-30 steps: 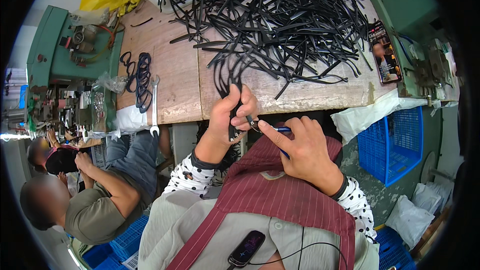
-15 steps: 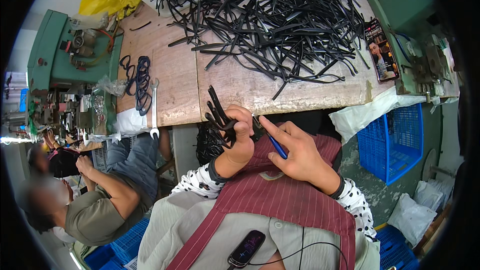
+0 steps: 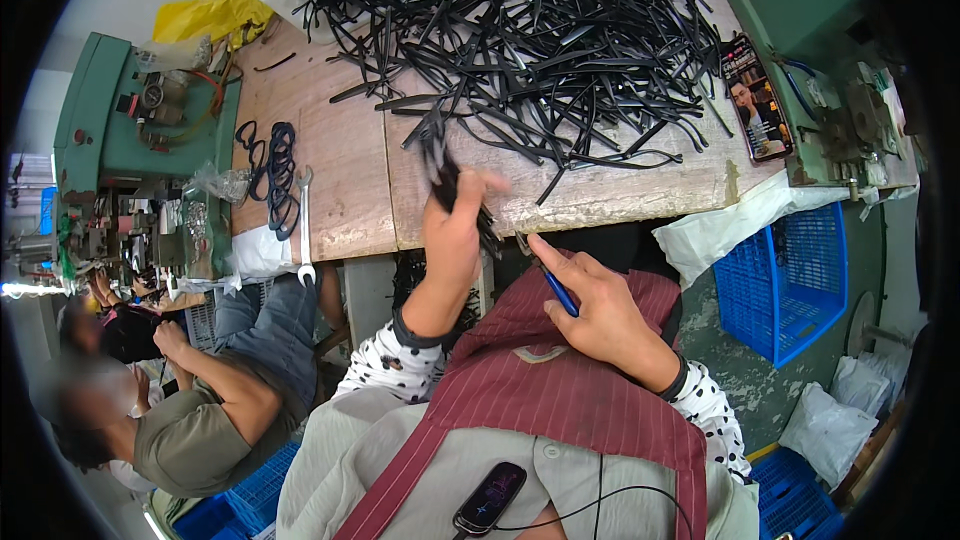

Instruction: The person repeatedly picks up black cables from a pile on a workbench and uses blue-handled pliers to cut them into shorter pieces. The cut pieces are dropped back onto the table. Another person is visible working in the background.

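Observation:
My left hand (image 3: 450,240) is closed around a bunch of slim black eyeglass temples (image 3: 437,155), raised over the table's front edge and smeared by motion at the top. Between my right thumb and fingers rests a pair of small blue-handled pliers (image 3: 560,294). The jaws of the pliers point up and away from me, beside my outstretched index finger. My right hand (image 3: 605,315) stays just in front of the table edge. Beyond both hands spreads a large, tangled heap of the same black temples (image 3: 540,60).
On the wooden table's left lie dark looped cords (image 3: 282,170) and a wrench (image 3: 305,225). Green machines (image 3: 150,115) flank both sides; a phone (image 3: 755,105) leans at right. A blue crate (image 3: 785,280) stands below. A co-worker (image 3: 215,400) sits at left.
My left hand has moved away from the pliers, up and forward toward the heap, carrying the bunch of temples. My right hand with the pliers has hardly moved.

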A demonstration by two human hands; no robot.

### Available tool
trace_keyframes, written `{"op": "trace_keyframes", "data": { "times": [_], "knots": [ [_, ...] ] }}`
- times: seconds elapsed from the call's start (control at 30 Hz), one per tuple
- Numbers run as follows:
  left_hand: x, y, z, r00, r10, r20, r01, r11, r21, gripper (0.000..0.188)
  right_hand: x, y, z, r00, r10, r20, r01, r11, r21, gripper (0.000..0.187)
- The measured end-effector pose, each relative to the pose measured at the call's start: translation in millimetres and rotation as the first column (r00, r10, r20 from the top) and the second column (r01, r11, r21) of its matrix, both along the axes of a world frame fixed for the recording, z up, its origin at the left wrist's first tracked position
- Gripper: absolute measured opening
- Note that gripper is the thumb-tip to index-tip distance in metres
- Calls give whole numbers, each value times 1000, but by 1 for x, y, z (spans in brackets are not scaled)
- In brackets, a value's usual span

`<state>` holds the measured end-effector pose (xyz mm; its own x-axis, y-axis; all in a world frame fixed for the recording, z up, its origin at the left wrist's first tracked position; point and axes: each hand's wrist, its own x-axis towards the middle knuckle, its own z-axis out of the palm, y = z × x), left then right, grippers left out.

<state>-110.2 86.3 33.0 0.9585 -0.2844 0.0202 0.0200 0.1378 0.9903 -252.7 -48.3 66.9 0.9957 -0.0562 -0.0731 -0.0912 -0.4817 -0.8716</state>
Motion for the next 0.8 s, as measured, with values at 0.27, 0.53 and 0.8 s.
{"op": "trace_keyframes", "data": {
  "times": [0.27, 0.53, 0.8],
  "knots": [
    [48, -37, 7, 817, -394, 421, -248, 420, 873, 31, -7, -2, -4, 998, 45, 51, -45, 999, -15, 78],
    [90, -9, -13, 703, -427, 570, -196, 653, 732, 34, -7, -3, -5, 997, 15, 70, -15, 1000, 2, 78],
    [51, 4, 22, 993, 63, 103, -56, 996, -70, 14, -4, -2, -2, 998, 3, 69, -3, 1000, 3, 77]
  ]
}}
